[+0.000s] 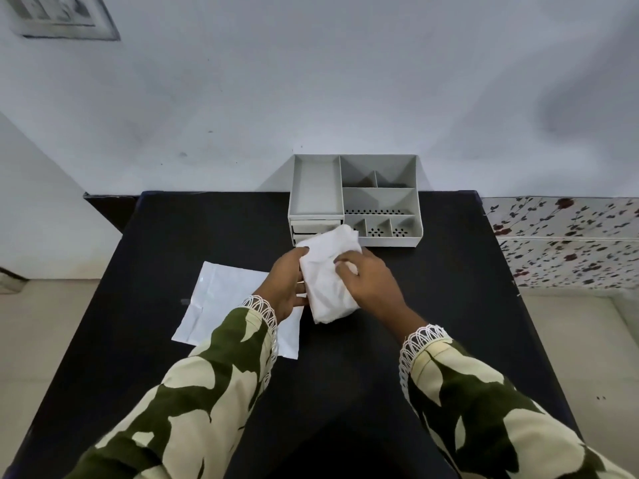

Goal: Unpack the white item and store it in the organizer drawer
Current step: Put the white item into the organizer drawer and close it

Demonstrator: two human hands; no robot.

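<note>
Background elements — a black table [449,305] is set against a pale grey wall [311,81]. A framed wall fixture [62,15] is seen at upper left, blurred. A floral-patterned surface [567,240] is shown at right — beige floor [52,323] lies below.

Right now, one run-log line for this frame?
stage: item unpacked, not stored | left hand + right hand: holding white item | packaging: flat on table | organizer: behind item, drawers
</note>
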